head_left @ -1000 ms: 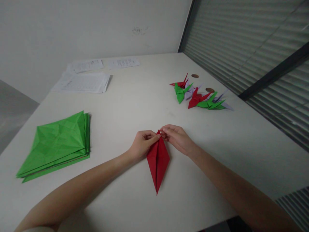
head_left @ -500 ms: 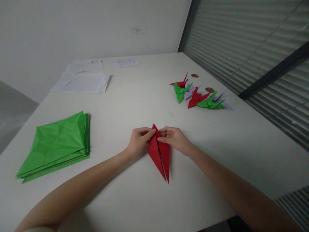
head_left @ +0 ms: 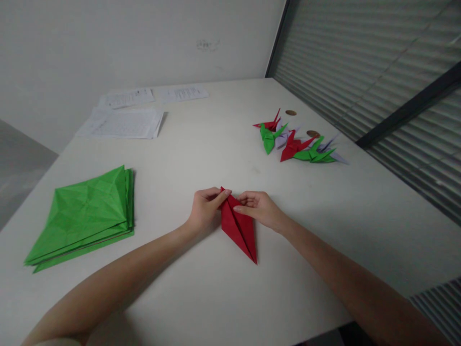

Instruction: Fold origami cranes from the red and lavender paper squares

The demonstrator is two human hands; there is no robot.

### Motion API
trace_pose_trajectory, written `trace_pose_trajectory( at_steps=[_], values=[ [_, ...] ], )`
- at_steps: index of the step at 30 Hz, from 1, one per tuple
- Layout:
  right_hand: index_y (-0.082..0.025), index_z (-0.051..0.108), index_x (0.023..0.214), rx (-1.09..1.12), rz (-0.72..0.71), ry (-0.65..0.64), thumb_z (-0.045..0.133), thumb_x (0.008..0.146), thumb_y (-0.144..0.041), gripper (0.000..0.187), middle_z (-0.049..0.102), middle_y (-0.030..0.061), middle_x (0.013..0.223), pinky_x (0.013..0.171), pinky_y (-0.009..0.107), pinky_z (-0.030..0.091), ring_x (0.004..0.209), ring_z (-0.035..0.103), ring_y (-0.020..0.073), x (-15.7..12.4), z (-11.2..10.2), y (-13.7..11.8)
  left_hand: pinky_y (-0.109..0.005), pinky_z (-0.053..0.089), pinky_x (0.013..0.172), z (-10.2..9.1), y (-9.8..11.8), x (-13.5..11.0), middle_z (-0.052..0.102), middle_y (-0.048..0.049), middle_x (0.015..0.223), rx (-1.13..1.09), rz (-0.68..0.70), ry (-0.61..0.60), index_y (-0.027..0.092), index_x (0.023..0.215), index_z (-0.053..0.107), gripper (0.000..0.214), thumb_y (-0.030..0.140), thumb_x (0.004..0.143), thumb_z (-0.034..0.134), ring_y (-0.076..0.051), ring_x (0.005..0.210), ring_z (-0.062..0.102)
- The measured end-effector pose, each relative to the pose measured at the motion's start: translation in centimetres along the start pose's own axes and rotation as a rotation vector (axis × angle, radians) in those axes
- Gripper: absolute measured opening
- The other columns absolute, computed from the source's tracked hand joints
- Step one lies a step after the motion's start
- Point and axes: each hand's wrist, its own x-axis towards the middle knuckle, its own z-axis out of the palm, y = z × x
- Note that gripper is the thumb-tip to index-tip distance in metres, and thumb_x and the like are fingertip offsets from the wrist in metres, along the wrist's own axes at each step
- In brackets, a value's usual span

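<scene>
A red sheet of origami paper (head_left: 240, 228), folded into a long kite shape with a slit down its middle, is held just over the table in front of me. Its narrow points face toward me and to the right. My left hand (head_left: 208, 205) pinches the upper tip, thumb on top. On the right upper edge, my right hand (head_left: 260, 208) grips the paper between thumb and curled fingers. The fingers behind the paper are partly hidden.
At left lies a stack of creased green paper (head_left: 84, 211). Several folded paper cranes (head_left: 295, 146) in red, green and pale purple sit at right, near two round brown table holes (head_left: 312, 134). Printed sheets (head_left: 124, 124) lie at the back left. Window blinds (head_left: 360, 62) border the right side.
The red paper has turned slightly, its upper tip shifting left and its lower points right. The gap between the lower points looks narrower. My left hand has moved a little left.
</scene>
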Motion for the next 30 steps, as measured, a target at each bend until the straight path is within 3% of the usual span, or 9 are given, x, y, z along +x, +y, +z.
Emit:
trace_pose_trajectory(
  at_steps=[4,9,11,13,16,19,21,24,30],
  values=[
    [-0.018,0.069,0.076,-0.001,0.036,-0.032,0.083,0.065,-0.033,0.022,0.074,0.0025,0.075,0.063,0.030,0.053,0.066,0.067,0.0152,0.0,-0.2,0.0,-0.022,0.042,0.052,-0.3,-0.4,0.4,0.058,-0.0003,0.060,-0.037,0.009,0.133,0.013,0.063,0.069,0.038,0.048,0.066,0.079,-0.009,0.055,0.047],
    [-0.019,0.071,0.079,0.006,0.042,0.006,0.084,0.062,-0.031,0.025,0.075,0.0029,0.078,0.068,0.032,0.054,0.068,0.068,0.0163,0.4,-0.7,0.4,-0.028,0.050,0.059,-0.9,-1.1,1.1,0.064,-0.0050,0.070,0.001,0.012,0.128,0.013,0.070,0.071,0.037,0.050,0.073,0.073,-0.013,0.063,0.055],
    [-0.019,0.071,0.082,-0.033,0.024,0.019,0.083,0.064,-0.030,0.024,0.075,0.0036,0.080,0.069,0.033,0.054,0.070,0.068,0.0173,0.5,-0.9,0.5,-0.030,0.052,0.065,-1.5,-1.2,1.4,0.066,-0.0072,0.081,0.146,0.122,0.149,0.014,0.084,0.073,0.031,0.044,0.079,0.070,-0.016,0.072,0.060],
    [-0.019,0.071,0.084,-0.169,-0.044,0.046,0.079,0.068,-0.026,0.019,0.074,0.0037,0.079,0.068,0.034,0.053,0.069,0.067,0.0177,0.6,-1.2,0.5,-0.036,0.052,0.085,-2.1,-1.1,1.5,0.064,-0.0097,0.108,0.420,0.401,0.160,0.020,0.115,0.067,0.038,0.032,0.079,0.071,-0.021,0.099,0.061],
    [-0.020,0.072,0.087,-0.561,-0.249,0.092,0.072,0.076,-0.018,0.012,0.071,0.0037,0.081,0.073,0.036,0.052,0.073,0.064,0.0181,0.6,-1.6,0.4,-0.045,0.044,0.102,-2.8,-0.9,1.4,0.060,-0.0119,0.123,0.813,0.818,-0.093,0.022,0.122,0.062,0.038,0.024,0.084,0.067,-0.025,0.121,0.054],
    [-0.021,0.072,0.096,-0.883,-0.442,0.114,0.067,0.081,-0.013,0.018,0.068,0.0058,0.091,0.085,0.039,0.050,0.088,0.062,0.0208,0.7,-1.9,0.5,-0.048,0.043,0.106,-2.9,-1.1,1.2,0.065,-0.0103,0.121,1.058,1.017,-0.399,0.020,0.113,0.066,0.023,0.022,0.091,0.059,-0.025,0.123,0.056],
    [-0.020,0.071,0.103,-0.985,-0.514,0.139,0.065,0.083,-0.014,0.022,0.066,0.0076,0.097,0.090,0.041,0.049,0.094,0.060,0.0220,0.8,-2.0,0.5,-0.048,0.044,0.106,-2.7,-1.4,1.2,0.067,-0.0093,0.118,1.157,1.000,-0.468,0.018,0.110,0.066,0.021,0.021,0.093,0.054,-0.024,0.117,0.060],
    [-0.018,0.070,0.105,-1.029,-0.575,0.139,0.059,0.089,-0.015,0.020,0.065,0.0087,0.097,0.090,0.039,0.050,0.094,0.061,0.0216,0.7,-2.2,0.1,-0.049,0.046,0.103,-2.6,-1.8,1.3,0.070,-0.0101,0.112,1.228,0.925,-0.424,0.017,0.106,0.068,0.020,0.021,0.094,0.053,-0.025,0.111,0.063],
    [-0.019,0.070,0.105,-1.094,-0.588,-0.082,0.055,0.094,-0.024,0.019,0.069,0.0075,0.102,0.090,0.036,0.051,0.096,0.063,0.0198,-0.2,-3.2,-2.4,-0.044,0.052,0.094,-2.8,-1.9,1.5,0.070,-0.0126,0.110,1.241,0.893,-0.327,0.015,0.104,0.070,0.021,0.018,0.095,0.051,-0.025,0.107,0.064]
  ],
)
